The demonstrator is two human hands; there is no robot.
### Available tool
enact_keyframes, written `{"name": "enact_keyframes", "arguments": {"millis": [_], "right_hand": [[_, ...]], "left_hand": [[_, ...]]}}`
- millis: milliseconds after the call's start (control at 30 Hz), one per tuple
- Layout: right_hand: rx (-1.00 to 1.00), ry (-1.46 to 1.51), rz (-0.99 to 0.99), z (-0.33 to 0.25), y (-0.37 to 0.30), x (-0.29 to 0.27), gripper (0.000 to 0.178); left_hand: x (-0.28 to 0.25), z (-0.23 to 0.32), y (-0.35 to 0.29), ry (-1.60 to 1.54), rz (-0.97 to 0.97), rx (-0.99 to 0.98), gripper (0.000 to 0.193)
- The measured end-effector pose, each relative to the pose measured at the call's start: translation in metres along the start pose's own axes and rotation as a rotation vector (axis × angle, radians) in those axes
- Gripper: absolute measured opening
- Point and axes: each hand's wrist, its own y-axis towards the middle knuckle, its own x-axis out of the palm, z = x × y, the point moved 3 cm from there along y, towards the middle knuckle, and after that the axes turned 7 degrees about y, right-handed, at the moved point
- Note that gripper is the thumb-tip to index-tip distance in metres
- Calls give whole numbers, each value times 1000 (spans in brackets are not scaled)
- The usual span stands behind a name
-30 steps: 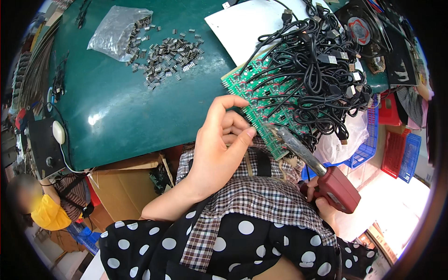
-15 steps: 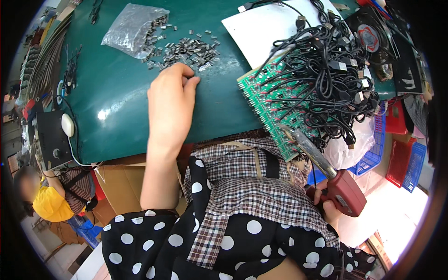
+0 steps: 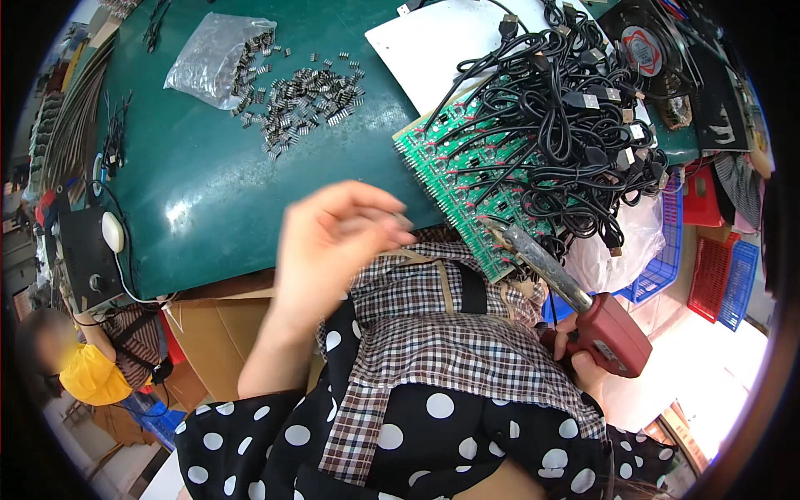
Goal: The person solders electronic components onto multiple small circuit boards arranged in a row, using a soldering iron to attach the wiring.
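My left hand [image 3: 337, 242] is over the table's near edge, smeared by motion, its thumb and fingers pinched together. A small greyish piece, seemingly a pin connector [image 3: 403, 222], shows at the fingertips. Beyond it lies a loose pile of small metal pin connectors [image 3: 308, 104]. At the right my right hand [image 3: 583, 358] is wrapped round the handle of a dark red soldering gun [image 3: 612, 335]. The gun's grey barrel points up and left, its tip close to the pin edge of a green circuit board panel [image 3: 450, 171]. Black cables [image 3: 554, 137] are attached across that panel.
A clear plastic bag [image 3: 208, 62] lies beside the pile on the green table [image 3: 200, 200]. A white board [image 3: 433, 50] is under the cables. A fan [image 3: 646, 50] stands back right, blue and red baskets [image 3: 667, 250] below. A black control box [image 3: 90, 258] and a person in yellow [image 3: 92, 375] are at left.
My left hand has moved from the connector pile toward me and right, nearing the circuit board panel. The soldering gun stays by the panel's edge. The whole view has shifted slightly.
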Motion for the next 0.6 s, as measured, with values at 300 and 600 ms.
{"name": "enact_keyframes", "arguments": {"millis": [300, 600], "right_hand": [[-27, -11, -31, -2, 1, -2, 61], [79, -83, -9, -6, 1, -2, 51]], "left_hand": [[49, -15, -8, -125, -73, 6, 16], [49, -16, -6, -149, -43, 44, 17]]}}
